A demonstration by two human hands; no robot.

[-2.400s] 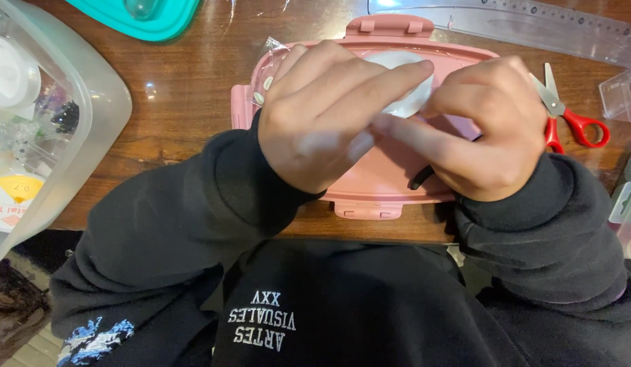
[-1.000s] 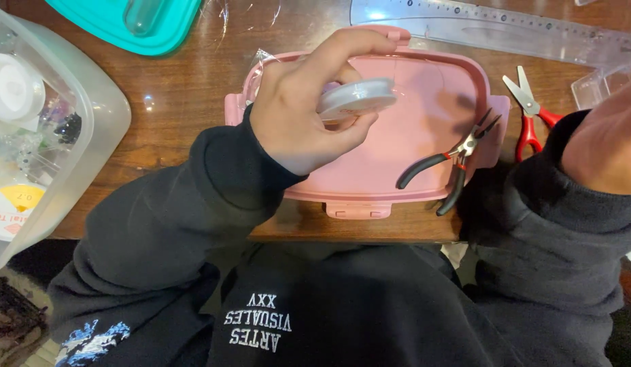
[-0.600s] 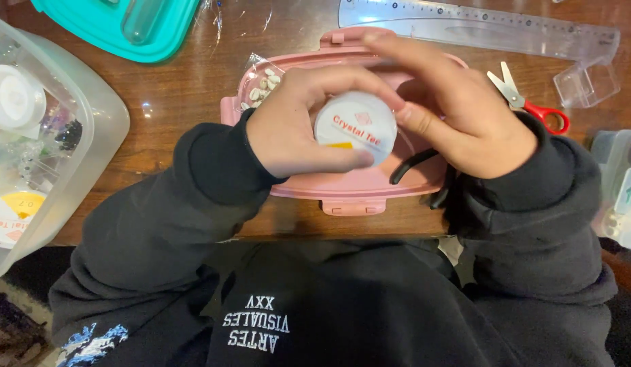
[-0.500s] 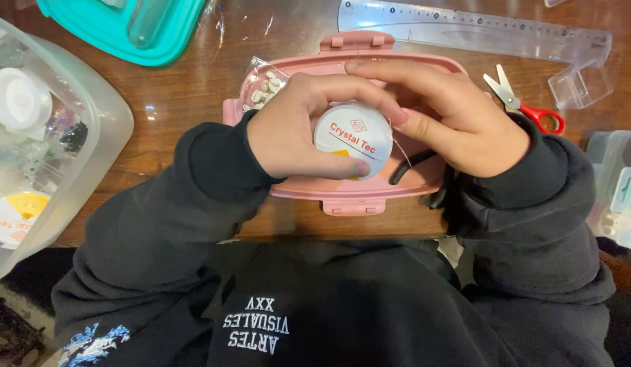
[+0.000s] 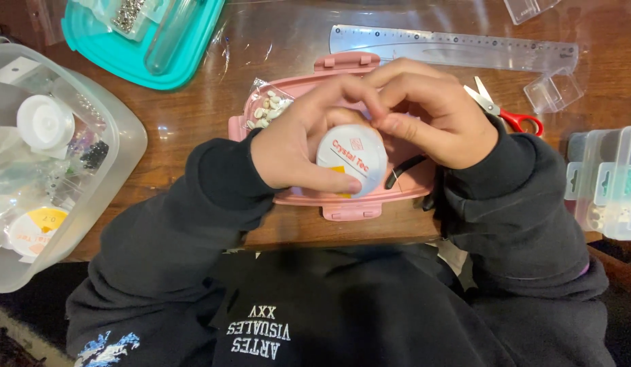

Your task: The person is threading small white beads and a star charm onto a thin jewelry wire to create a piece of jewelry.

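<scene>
My left hand (image 5: 298,139) grips a round white spool of clear cord (image 5: 351,158), face up, above a pink plastic lid (image 5: 343,66). My right hand (image 5: 434,119) rests against the spool's upper rim, fingertips pinched there. Whether a cord end is between them cannot be made out. Black-handled pliers (image 5: 405,169) lie on the pink lid under my right hand, mostly hidden. A small bag of pale beads (image 5: 264,109) sits at the lid's left corner.
A clear tub (image 5: 122,153) with spools and bags stands at the left. A teal lid (image 5: 135,64) lies at the back left. A clear ruler (image 5: 458,49), red-handled scissors (image 5: 509,115), small clear boxes (image 5: 555,90) and a bead organiser (image 5: 611,183) are on the right.
My right hand came back from the right and joined the spool. The left hand turned the spool face up. The pliers, earlier uncovered on the lid, are now mostly covered.
</scene>
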